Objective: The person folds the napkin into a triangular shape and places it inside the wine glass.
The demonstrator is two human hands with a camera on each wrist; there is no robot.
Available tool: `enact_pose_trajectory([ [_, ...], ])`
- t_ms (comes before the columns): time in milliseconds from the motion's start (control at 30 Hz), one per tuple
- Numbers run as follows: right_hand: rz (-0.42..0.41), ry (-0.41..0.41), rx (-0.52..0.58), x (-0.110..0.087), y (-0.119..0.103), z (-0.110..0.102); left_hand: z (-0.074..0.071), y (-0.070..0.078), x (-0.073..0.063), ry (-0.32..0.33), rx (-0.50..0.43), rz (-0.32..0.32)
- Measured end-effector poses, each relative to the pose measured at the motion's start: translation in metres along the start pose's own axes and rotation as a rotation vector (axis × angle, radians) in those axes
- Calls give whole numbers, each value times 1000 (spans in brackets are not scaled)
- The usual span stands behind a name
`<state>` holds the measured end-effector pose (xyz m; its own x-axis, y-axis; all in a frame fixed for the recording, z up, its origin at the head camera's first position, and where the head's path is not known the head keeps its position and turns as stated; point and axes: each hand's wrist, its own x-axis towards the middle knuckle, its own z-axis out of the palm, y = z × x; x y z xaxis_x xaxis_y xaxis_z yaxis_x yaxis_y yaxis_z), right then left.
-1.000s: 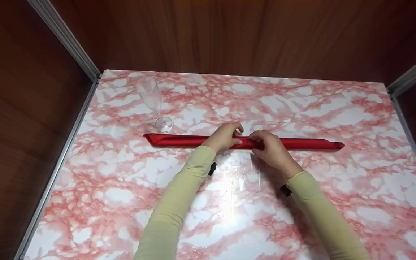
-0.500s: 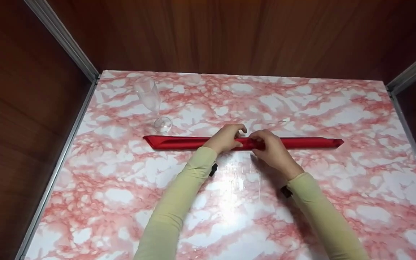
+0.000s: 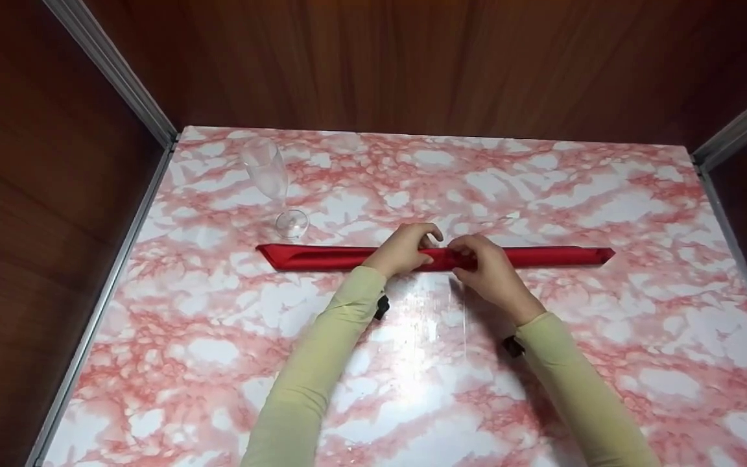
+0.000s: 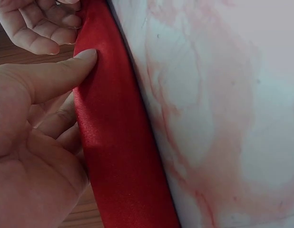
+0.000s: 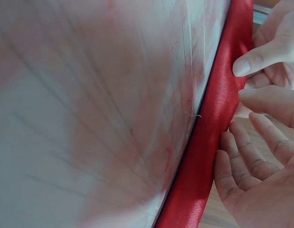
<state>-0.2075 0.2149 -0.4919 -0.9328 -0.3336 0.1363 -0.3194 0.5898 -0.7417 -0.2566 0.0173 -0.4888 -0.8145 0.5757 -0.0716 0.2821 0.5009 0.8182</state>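
A long strip of folded red satin cloth (image 3: pixel 321 257) lies left to right across the table, its left end slanted and its right end pointed. My left hand (image 3: pixel 403 248) is at its middle; in the left wrist view the thumb (image 4: pixel 66 73) presses on the satin while the fingers curl behind the far edge. Close beside it, my right hand (image 3: pixel 491 272) grips the strip between thumb and bent fingers. The right wrist view shows those fingers (image 5: pixel 240 166) along the cloth's edge, partly under it, with both thumbs near each other.
A clear stemmed glass, like a champagne flute (image 3: pixel 270 178), stands behind the cloth's left end, its base near the cloth. The table (image 3: pixel 211 363) has a red-and-white marbled top. Dark wood panels (image 3: pixel 412 65) with metal corner strips enclose its back and sides.
The strip has shifted very slightly toward the person, mostly at its left part, and looks a little flatter there. Both hands stay at its middle, almost unmoved.
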Motion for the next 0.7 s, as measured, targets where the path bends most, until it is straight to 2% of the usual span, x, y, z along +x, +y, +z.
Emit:
enact_pose_trajectory([
  [233,-26,24,29,-3,0,0,1,1,-3,-18,6,23],
  [433,-61,31,9,-11,-2,-4,3,3,-9,-14,-36,47],
  [700,-145,58,-36,-26,-10,-13,0,17,-17,4,-110,70],
])
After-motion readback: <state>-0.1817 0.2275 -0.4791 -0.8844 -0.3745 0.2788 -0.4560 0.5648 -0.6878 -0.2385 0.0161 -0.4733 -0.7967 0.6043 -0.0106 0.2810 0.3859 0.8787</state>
